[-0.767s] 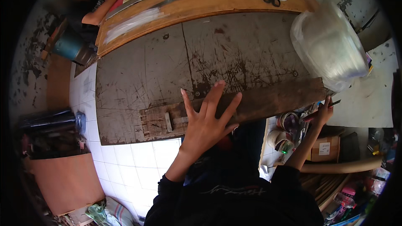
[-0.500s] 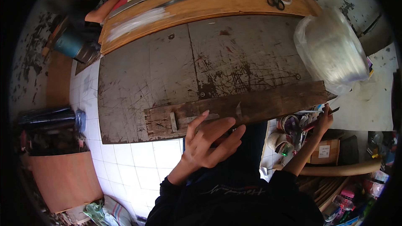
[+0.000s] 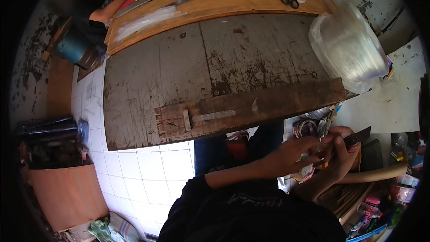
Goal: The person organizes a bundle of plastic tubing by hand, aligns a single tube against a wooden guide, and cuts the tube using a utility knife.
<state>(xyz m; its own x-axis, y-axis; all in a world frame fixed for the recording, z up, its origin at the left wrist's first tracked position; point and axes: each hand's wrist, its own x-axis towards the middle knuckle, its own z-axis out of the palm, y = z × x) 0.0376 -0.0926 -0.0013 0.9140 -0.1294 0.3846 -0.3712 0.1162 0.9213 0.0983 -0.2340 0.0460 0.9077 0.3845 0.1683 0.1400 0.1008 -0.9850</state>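
Observation:
My right hand (image 3: 344, 154), beyond the table's near right corner, is closed round what looks like a knife with a dark flat blade (image 3: 363, 134); its handle is mostly hidden. Beside it, my left hand (image 3: 291, 156) reaches across my body with bent fingers close to the right hand's fingers. Something small and pale seems to lie at the left fingertips, too blurred to name. A worn brown wooden plank (image 3: 286, 100) lies along the table's near edge, untouched. On it are a short wooden strip (image 3: 187, 120) and a flat pale strip (image 3: 218, 115).
The scratched grey table (image 3: 152, 80) spans the middle. A big clear plastic roll (image 3: 351, 49) stands at its right end. Black-handled scissors (image 3: 290, 1) lie on the wooden board behind. Another person's arm (image 3: 107, 14) is at far left. A cardboard tube (image 3: 376, 173) lies right of me.
My left hand has left the plank and moved right to meet my right hand. The right hand has come lower and nearer, still holding the dark-bladed knife.

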